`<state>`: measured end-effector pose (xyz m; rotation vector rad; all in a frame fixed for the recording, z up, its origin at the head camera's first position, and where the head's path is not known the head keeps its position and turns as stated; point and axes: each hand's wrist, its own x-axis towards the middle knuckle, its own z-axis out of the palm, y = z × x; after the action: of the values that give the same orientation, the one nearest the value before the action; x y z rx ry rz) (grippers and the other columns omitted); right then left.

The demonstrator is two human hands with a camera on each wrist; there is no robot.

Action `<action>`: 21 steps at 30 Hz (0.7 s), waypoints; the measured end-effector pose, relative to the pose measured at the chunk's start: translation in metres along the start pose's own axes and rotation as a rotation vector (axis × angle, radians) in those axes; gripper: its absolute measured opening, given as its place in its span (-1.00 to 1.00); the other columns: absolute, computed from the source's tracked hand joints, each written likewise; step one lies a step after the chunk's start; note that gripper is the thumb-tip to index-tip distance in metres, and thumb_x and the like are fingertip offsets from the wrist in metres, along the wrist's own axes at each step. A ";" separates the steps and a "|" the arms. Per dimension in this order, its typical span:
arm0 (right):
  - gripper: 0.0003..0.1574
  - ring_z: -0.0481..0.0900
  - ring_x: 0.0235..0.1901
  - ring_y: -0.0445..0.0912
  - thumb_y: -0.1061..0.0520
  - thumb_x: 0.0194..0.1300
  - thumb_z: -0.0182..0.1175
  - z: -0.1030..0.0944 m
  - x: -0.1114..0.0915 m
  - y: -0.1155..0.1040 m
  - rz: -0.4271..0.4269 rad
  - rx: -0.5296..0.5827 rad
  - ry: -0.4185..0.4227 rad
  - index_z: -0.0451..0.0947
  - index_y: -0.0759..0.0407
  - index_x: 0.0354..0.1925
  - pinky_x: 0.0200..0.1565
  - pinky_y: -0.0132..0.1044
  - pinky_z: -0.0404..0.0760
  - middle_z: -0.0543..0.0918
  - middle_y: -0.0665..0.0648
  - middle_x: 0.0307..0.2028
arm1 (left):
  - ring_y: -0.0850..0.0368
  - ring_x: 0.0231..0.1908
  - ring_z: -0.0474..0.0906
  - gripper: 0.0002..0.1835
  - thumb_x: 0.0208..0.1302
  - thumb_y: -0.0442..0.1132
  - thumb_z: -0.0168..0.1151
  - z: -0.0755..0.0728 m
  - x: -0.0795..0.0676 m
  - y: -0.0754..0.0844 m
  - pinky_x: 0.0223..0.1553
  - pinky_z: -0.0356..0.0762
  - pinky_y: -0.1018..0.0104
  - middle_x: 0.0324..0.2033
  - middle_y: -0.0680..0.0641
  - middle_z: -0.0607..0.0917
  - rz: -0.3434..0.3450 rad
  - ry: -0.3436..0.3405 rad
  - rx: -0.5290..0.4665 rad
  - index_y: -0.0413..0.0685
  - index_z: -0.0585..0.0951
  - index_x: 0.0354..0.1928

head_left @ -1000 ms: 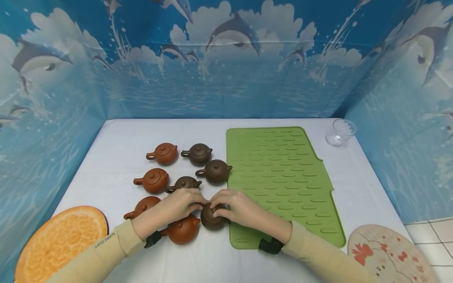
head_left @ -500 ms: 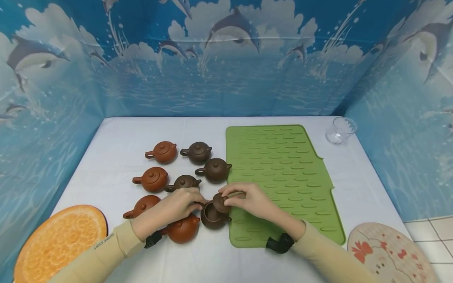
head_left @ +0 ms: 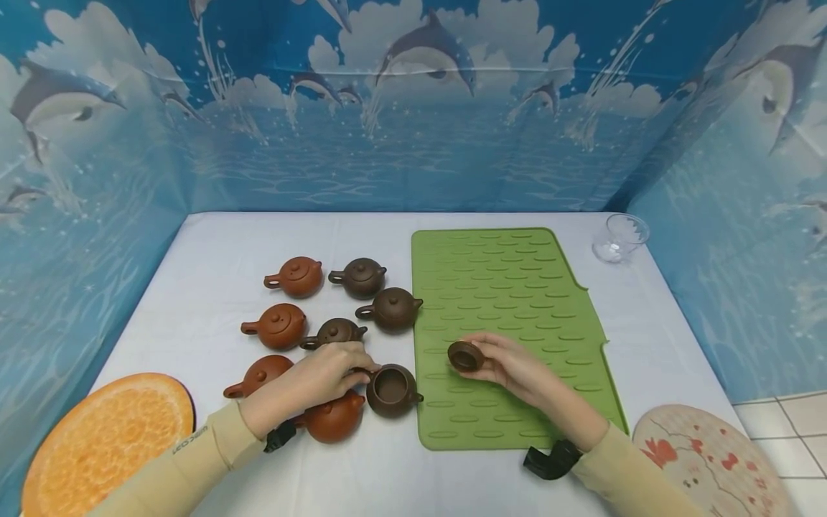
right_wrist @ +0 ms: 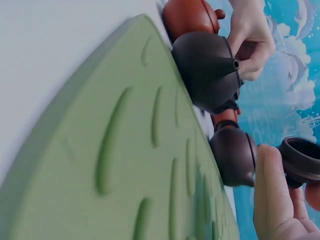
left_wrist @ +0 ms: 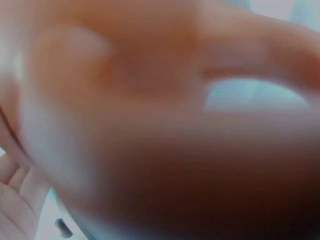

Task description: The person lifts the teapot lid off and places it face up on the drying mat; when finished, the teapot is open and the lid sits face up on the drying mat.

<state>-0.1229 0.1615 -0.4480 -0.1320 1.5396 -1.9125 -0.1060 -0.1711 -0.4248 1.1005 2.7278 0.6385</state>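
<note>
An uncovered dark brown teapot [head_left: 394, 409] sits at the left edge of the green mat [head_left: 504, 424], its hollow inside facing up and its spout to the right. My left hand [head_left: 336, 370] pinches its handle, which the fingers mostly hide. Over the mat my right hand [head_left: 510, 366] grips a small dark lid [head_left: 465, 356] by its knob side, hollow underside turned toward the head camera. That lid [right_wrist: 302, 162] also shows between fingers and thumb in the right wrist view. A reddish-brown teapot [head_left: 332, 420] lies under my left wrist and fills the left wrist view, blurred.
Several lidded teapots stand left of the mat, among them a dark one [head_left: 395, 310] at its edge and a reddish one [head_left: 282, 327]. A clear glass cup [head_left: 617, 240] is at the back right. Round mats, one orange [head_left: 116, 438] and one patterned [head_left: 704, 445], flank the front.
My right hand has lifted the lid off the dark teapot, carried it right over the green mat and turned its underside up. My left hand has stayed at the handle.
</note>
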 end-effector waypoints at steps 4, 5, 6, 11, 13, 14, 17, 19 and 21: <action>-0.32 0.70 -0.03 -0.06 0.02 0.54 -0.02 -0.001 -0.003 0.003 0.018 -0.085 0.013 0.20 0.58 0.29 0.10 -0.22 0.62 0.61 0.35 0.05 | 0.23 -0.21 0.65 -0.81 0.21 -0.30 0.39 0.001 -0.001 0.001 -0.16 0.65 0.39 -0.26 0.05 0.72 -0.010 -0.005 -0.003 -0.05 0.75 -0.12; -0.28 0.70 -0.03 -0.06 0.00 0.54 -0.01 -0.001 -0.004 0.003 0.025 -0.114 0.023 0.17 0.59 0.31 0.09 -0.22 0.63 0.58 0.40 0.08 | 0.23 -0.21 0.65 -0.81 0.21 -0.30 0.39 0.001 -0.001 0.001 -0.16 0.65 0.39 -0.26 0.05 0.72 -0.013 -0.006 -0.003 -0.05 0.75 -0.12; -0.25 0.70 -0.04 -0.07 -0.02 0.54 -0.02 -0.001 -0.004 0.003 0.029 -0.147 0.031 0.14 0.60 0.33 0.08 -0.23 0.64 0.55 0.45 0.10 | 0.22 -0.20 0.65 -0.81 0.21 -0.30 0.39 0.001 -0.001 0.002 -0.15 0.65 0.38 -0.25 0.05 0.72 -0.016 -0.006 -0.002 -0.05 0.75 -0.12; -0.21 0.72 -0.10 -0.03 -0.01 0.52 0.02 0.003 -0.004 0.005 0.064 -0.299 0.113 0.12 0.59 0.37 0.04 -0.25 0.66 0.42 0.56 0.22 | 0.22 -0.18 0.66 -0.81 0.22 -0.29 0.39 0.002 -0.001 0.002 -0.14 0.66 0.37 -0.24 0.04 0.72 -0.022 -0.007 0.004 -0.06 0.75 -0.12; -0.23 0.73 -0.12 0.02 -0.01 0.51 0.05 0.004 -0.005 0.005 0.069 -0.356 0.139 0.19 0.58 0.35 0.01 -0.22 0.68 0.43 0.56 0.21 | 0.22 -0.20 0.66 -0.81 0.21 -0.30 0.39 0.002 -0.002 0.002 -0.15 0.66 0.38 -0.24 0.04 0.71 -0.022 -0.008 0.001 -0.06 0.75 -0.12; -0.25 0.74 -0.13 0.04 -0.01 0.49 0.07 0.005 -0.005 0.005 0.066 -0.387 0.148 0.24 0.57 0.33 -0.01 -0.21 0.69 0.45 0.55 0.20 | 0.23 -0.20 0.66 -0.81 0.21 -0.30 0.39 0.002 -0.002 0.002 -0.15 0.66 0.39 -0.24 0.05 0.71 -0.022 -0.009 0.000 -0.05 0.75 -0.12; -0.34 0.74 -0.16 0.06 -0.02 0.46 0.13 0.006 -0.005 0.006 0.045 -0.476 0.160 0.41 0.49 0.25 -0.08 -0.19 0.72 0.57 0.47 0.10 | 0.24 -0.21 0.65 -0.81 0.22 -0.30 0.38 0.002 -0.002 0.002 -0.17 0.65 0.39 -0.25 0.05 0.71 -0.022 -0.011 -0.007 -0.04 0.75 -0.12; -0.41 0.74 -0.21 0.02 -0.03 0.43 0.17 0.005 -0.004 0.008 0.028 -0.538 0.169 0.51 0.41 0.18 -0.13 -0.20 0.73 0.63 0.39 0.04 | 0.24 -0.22 0.65 -0.81 0.22 -0.29 0.38 0.002 -0.002 0.001 -0.16 0.65 0.39 -0.25 0.05 0.71 -0.020 -0.011 -0.009 -0.04 0.75 -0.12; -0.45 0.73 -0.25 -0.04 -0.07 0.40 0.20 0.005 -0.003 0.009 0.017 -0.591 0.178 0.58 0.33 0.13 -0.18 -0.22 0.72 0.68 0.31 -0.02 | 0.24 -0.21 0.65 -0.81 0.22 -0.30 0.38 0.001 -0.002 0.001 -0.16 0.65 0.39 -0.25 0.05 0.71 -0.020 -0.011 -0.010 -0.04 0.74 -0.11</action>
<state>-0.1143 0.1587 -0.4535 -0.2075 2.1819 -1.4317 -0.1037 -0.1711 -0.4255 1.0703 2.7201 0.6409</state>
